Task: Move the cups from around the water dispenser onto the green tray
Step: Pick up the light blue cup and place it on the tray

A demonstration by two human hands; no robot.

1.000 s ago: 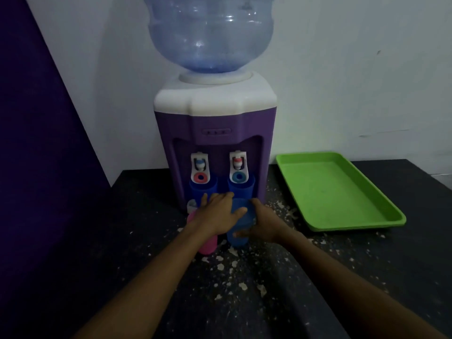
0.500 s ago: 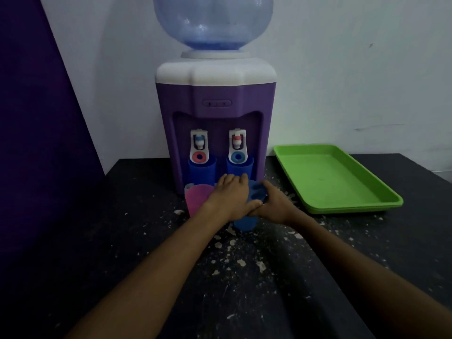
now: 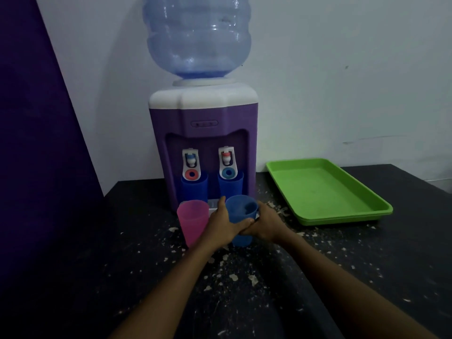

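A blue cup (image 3: 241, 209) stands in front of the purple water dispenser (image 3: 204, 133). My left hand (image 3: 221, 226) and my right hand (image 3: 265, 222) wrap around it from both sides, fingers overlapping at its front. A pink cup (image 3: 192, 220) stands just left of my left hand. Two more blue cups sit under the taps, one at the left (image 3: 194, 188) and one at the right (image 3: 230, 185). The green tray (image 3: 325, 189) lies to the right of the dispenser with nothing in it.
The dispenser carries a large clear water bottle (image 3: 198, 35) and backs against a white wall. A dark purple panel (image 3: 36, 143) borders the left side. The black counter (image 3: 244, 277) is flecked with pale chips.
The view has shifted and both hands have slid lower on the blue cup, so its rim and inside now show. The pink cup is now uncovered beside the left hand.
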